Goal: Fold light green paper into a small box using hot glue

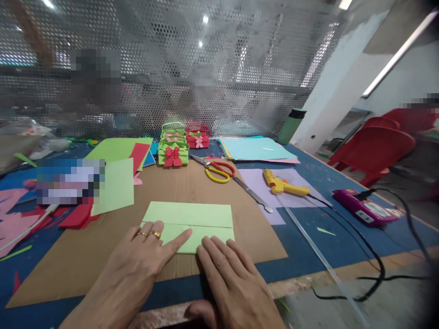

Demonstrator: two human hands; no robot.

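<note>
The left hand [144,260] lay palm down at the near-left corner of the folded green sheet [192,214]; its forefinger stretched flat along the sheet's near edge, pointing right; the other fingers bent on that corner; the forearm ran back toward the lower left. The right hand [233,283] lay flat, palm down, just below the sheet; its fingers [216,249] were straight and close together, tips touching the near edge; the thumb was tucked under.

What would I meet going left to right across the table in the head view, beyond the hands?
Loose light green paper sheet, green paper basket with red bow, scissors with red and yellow handles, yellow glue gun, magenta plastic device with black cable.
</note>
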